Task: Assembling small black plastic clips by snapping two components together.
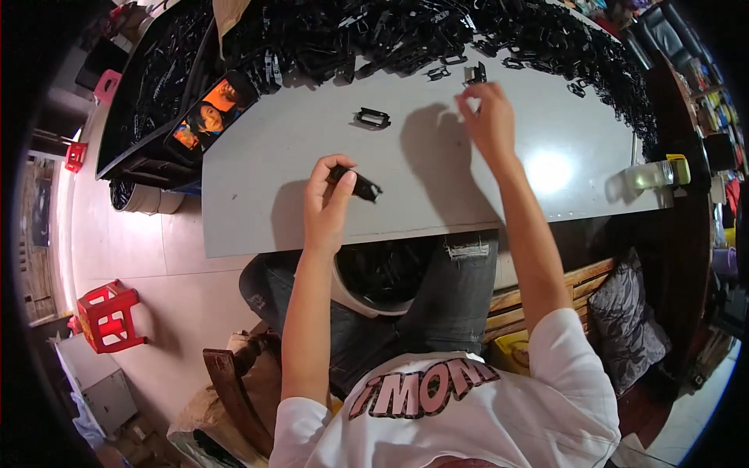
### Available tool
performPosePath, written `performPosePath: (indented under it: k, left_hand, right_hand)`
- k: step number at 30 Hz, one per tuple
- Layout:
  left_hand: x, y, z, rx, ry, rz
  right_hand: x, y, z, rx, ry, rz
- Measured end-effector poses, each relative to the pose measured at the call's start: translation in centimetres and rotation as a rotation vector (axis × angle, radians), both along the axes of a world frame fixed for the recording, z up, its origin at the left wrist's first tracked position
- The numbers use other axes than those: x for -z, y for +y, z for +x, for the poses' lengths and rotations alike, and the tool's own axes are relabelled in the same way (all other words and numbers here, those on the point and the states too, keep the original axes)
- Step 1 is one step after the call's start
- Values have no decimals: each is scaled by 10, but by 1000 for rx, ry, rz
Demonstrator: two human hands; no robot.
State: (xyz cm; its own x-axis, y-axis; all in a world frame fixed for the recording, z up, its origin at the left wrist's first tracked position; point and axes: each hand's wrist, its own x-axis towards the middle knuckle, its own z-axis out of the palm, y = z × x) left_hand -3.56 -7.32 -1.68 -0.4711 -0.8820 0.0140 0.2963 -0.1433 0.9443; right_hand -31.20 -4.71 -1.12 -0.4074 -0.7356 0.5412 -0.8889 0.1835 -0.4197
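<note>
My left hand (328, 195) is closed round a black plastic clip-like part (360, 186), held just above the near half of the grey tabletop (257, 195). One end of the part sticks out past the thumb. My right hand (490, 117) is farther off over the table, thumb and forefinger curled together in a pinch; whatever they hold, if anything, is too small to make out. Just beyond its fingers stands a small black part (476, 73). A black frame-shaped part (372, 118) lies between the two hands, apart from both.
A heap of black parts (406, 39) spreads along the table's far side. At the left, a phone (211, 117) leans against a black bin (156, 86). A clear jar (654, 175) stands at the right edge. Below the table edge, a white bucket (347, 295) of black parts sits between my legs.
</note>
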Motion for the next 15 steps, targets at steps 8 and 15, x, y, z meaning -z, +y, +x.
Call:
performPosePath:
  k: [8, 15]
  left_hand:
    - [-12, -23, -3, 101, -186, -16]
    - [0, -83, -38, -150, -563, -688]
  right_hand:
    - [-2, -14, -30, 46, 20, 288]
    - [0, 26, 14, -439, -487, 105]
